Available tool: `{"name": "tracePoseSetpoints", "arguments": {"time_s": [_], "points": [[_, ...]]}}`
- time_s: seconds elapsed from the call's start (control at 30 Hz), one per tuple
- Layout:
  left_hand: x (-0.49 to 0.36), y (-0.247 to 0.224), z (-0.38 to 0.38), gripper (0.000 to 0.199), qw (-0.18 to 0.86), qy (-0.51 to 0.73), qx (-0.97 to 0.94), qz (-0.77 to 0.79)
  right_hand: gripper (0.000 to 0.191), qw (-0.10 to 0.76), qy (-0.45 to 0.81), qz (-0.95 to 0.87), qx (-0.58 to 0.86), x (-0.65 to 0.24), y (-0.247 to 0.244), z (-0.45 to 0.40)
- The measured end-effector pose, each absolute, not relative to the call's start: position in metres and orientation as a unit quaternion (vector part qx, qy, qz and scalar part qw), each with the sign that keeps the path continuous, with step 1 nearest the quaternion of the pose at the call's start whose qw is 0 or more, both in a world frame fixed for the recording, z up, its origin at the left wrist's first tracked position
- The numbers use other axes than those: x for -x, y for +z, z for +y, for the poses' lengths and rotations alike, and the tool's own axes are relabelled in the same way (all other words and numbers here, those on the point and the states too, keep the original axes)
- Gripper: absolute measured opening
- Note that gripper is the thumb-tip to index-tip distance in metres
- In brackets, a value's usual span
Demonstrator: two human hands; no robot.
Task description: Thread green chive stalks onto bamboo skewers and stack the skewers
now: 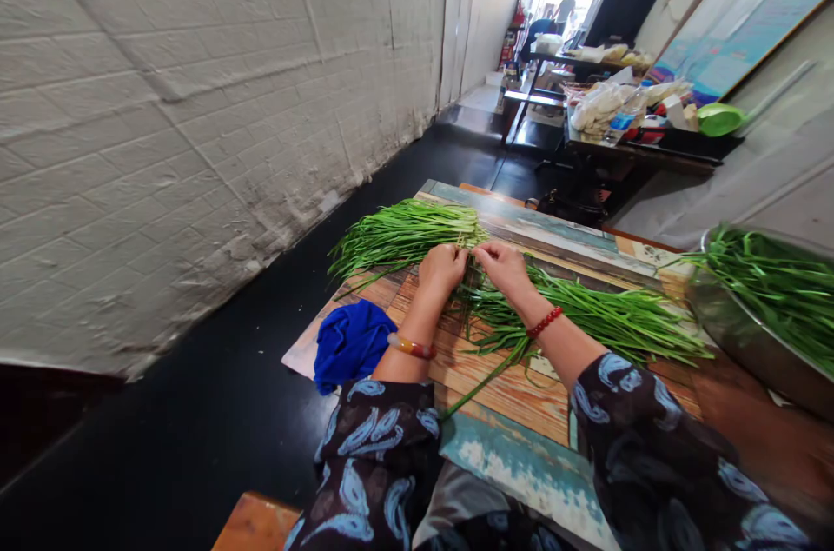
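Note:
On the wooden table a neat bundle of garlic chives [397,231] lies to the left, pale stem ends pointing right. A looser pile of garlic chives [612,313] spreads to the right. Between the two, my left hand [444,268] is closed, its fingertips pinching thin chive stems beside the bundle's pale ends. Close to it, my right hand [500,264] pinches the same stems with thumb and forefinger. How many stems they hold is too small to tell. One long chive stalk [486,379] trails toward the table's near edge.
A crumpled blue cloth [352,344] lies at the table's left corner. At right stands a metal basin [717,299] heaped with more chives. Farther back, a cluttered table [651,149] carries bags and a green bowl [719,119]. A white brick-patterned wall [215,99] runs along the left.

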State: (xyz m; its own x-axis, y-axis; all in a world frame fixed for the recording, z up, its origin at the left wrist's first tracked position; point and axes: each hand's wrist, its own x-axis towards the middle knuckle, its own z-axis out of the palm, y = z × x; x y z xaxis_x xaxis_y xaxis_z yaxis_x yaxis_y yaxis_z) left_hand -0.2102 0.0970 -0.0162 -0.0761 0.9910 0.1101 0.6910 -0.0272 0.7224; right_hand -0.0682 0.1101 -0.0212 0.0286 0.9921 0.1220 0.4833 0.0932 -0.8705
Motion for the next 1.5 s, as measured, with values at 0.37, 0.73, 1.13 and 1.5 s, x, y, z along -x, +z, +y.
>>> {"name": "tracePoseSetpoints", "arguments": {"time_s": [0.37,0.73,1.13,1.5], "points": [[0.215,0.0,0.086,0.032,0.127,0.328,-0.649,0.675,0.034,0.482,0.446,-0.538,0.529,0.106,-0.009,0.111],[0.237,0.007,0.092,0.027,0.015,0.65,-0.512,0.561,0.032,0.544,0.514,-0.491,0.445,0.116,0.023,0.102],[0.237,0.145,0.037,0.034,0.046,0.565,-0.73,0.381,0.035,0.554,0.503,-0.557,0.361,0.042,0.123,0.016],[0.178,0.199,-0.048,0.026,0.398,0.458,-0.716,0.346,0.032,0.543,0.433,-0.612,0.379,-0.033,0.171,-0.072]]}}
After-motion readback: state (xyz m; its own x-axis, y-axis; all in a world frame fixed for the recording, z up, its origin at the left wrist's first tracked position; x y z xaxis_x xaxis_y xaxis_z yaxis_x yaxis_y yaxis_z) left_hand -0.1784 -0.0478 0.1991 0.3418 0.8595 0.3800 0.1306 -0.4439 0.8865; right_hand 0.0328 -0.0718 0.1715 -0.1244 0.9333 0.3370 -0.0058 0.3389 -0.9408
